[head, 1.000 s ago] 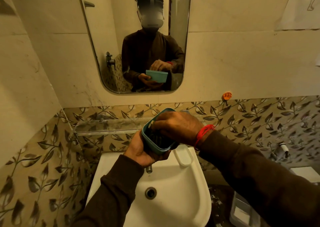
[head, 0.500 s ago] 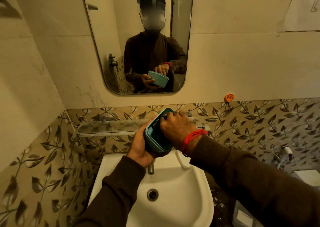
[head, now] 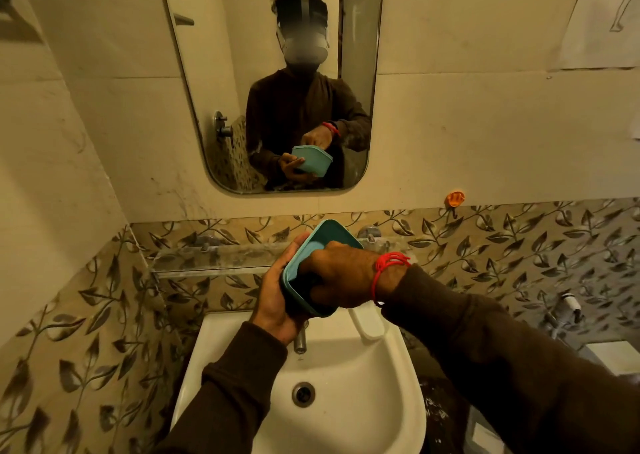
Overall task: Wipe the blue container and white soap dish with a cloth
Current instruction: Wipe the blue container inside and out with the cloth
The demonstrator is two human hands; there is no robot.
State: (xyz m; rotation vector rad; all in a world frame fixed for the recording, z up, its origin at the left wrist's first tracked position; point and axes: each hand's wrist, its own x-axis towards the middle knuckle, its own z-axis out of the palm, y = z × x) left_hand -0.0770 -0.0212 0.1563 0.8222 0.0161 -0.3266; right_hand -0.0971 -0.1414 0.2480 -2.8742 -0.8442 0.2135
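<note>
Blue container (head: 320, 242) is held tilted above the back of the sink (head: 349, 384), in front of the glass shelf (head: 214, 261), with its open side turned toward the person.

Left side: leaf-patterned tiles (head: 86, 332) cover the lower wall. The left hand (head: 277, 297) cups the container from beneath and behind, fingers curled round its outer wall. A dark sleeve (head: 221, 384) covers the forearm.

Centre: a mirror (head: 194, 100) hangs on the plain wall above and reflects the person holding the container. Below the hands, the tap spout (head: 300, 342) points down into the basin, and the drain (head: 303, 394) sits in the middle of the bowl.

Right of centre: the right hand (head: 341, 277) reaches into the container, fingers bent and pressing a dark cloth (head: 308, 280) against the inside; only a small part of the cloth shows. A red thread (head: 389, 263) circles that wrist. The white soap dish (head: 369, 322) rests on the sink's rear right corner, partly hidden by the right wrist, apart from both hands.

Far right: an orange hook (head: 454, 199) is fixed to the wall just above the tile border.
</note>
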